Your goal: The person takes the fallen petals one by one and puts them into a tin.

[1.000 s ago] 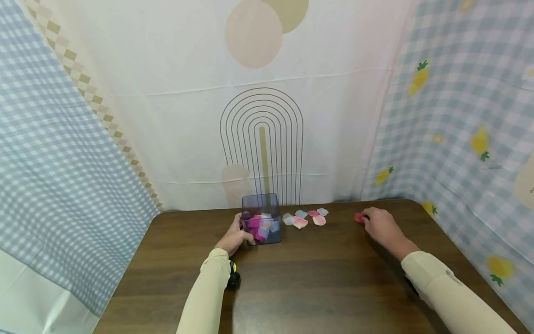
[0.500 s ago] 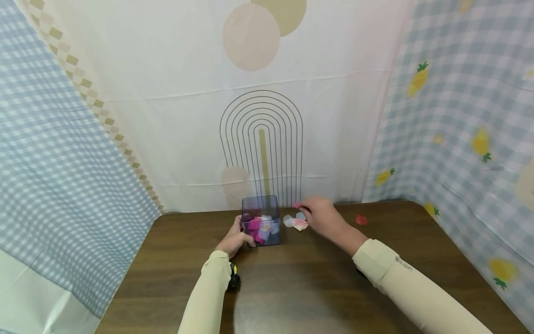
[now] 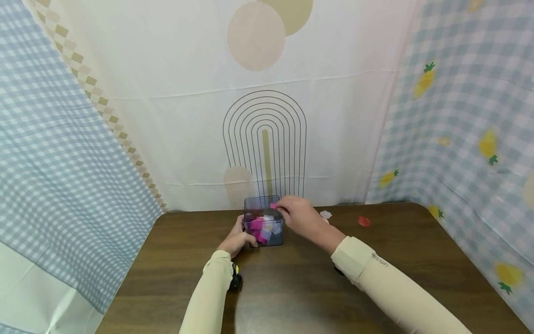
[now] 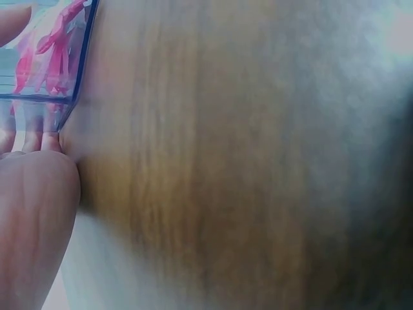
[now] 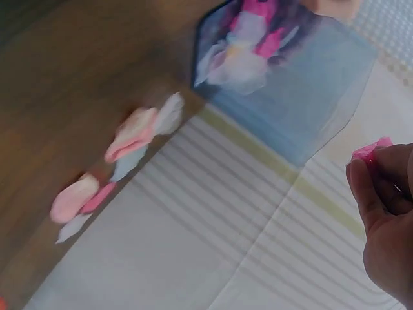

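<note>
A see-through bluish box (image 3: 263, 232) stands near the table's back edge, with pink, magenta, white and pale purple artificial petals (image 3: 257, 223) inside. My left hand (image 3: 234, 241) holds its left side, the thumb at the near corner; the left wrist view shows the fingers through the clear wall. Above the box's right rim, my right hand (image 3: 301, 215) pinches a bright pink petal (image 5: 371, 150) between thumb and fingertips. Beside the box lies a row of loose petals, among them a pink-and-cream petal (image 5: 132, 135) and a white petal (image 5: 169, 115); my right hand hides most of it in the head view.
A red petal (image 3: 364, 221) lies alone on the brown wooden table (image 3: 283, 287), right of the row. Behind the table hangs a white cloth (image 3: 187, 139) with arch lines. Checked cloths (image 3: 459, 116) flank both sides.
My right hand has moved left from the red petal, over the row, to the box's rim, now with a pink petal in its fingertips. The red petal stays on the table. My left hand keeps its hold.
</note>
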Tool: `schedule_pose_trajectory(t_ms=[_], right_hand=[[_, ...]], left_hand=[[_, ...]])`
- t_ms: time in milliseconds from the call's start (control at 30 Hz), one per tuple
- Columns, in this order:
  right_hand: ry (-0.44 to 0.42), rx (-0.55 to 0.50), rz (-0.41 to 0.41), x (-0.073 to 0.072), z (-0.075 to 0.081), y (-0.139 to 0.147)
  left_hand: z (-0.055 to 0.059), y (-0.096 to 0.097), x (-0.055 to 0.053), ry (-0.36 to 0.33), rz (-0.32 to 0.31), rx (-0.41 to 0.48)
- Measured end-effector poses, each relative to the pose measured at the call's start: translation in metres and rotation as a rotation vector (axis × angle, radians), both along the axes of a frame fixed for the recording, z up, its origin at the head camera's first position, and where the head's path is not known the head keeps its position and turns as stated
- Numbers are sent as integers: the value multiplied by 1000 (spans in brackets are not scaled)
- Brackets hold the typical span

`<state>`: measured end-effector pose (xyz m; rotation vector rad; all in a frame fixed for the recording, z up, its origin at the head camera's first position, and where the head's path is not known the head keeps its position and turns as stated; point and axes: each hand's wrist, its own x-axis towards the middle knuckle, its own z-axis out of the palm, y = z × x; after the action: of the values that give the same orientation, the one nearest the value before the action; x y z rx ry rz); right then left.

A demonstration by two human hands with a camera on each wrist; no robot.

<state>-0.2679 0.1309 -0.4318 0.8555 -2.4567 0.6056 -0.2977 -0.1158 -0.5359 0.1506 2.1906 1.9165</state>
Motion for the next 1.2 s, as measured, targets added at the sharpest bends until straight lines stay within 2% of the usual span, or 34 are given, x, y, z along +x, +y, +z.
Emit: schedule_pose_trajectory(t_ms=[100, 300, 433, 600, 800, 1200], right_hand=[[-57, 22, -5, -6, 5, -16], [-243, 117, -16, -27, 10, -40], [-332, 195, -17, -44, 7, -52], [-431, 205, -12, -60, -1, -60], [-446, 196, -17, -67, -5, -64], [-486, 284, -48, -65, -3, -68]], left_hand=[[0, 1, -1, 5, 1, 0], [-1, 2, -2, 4, -4, 6], [-2, 2, -2, 6, -14, 21], [-2, 2, -1, 2, -10, 20], [0, 2, 2, 13, -9, 15], [2, 1, 3, 15, 2, 17]])
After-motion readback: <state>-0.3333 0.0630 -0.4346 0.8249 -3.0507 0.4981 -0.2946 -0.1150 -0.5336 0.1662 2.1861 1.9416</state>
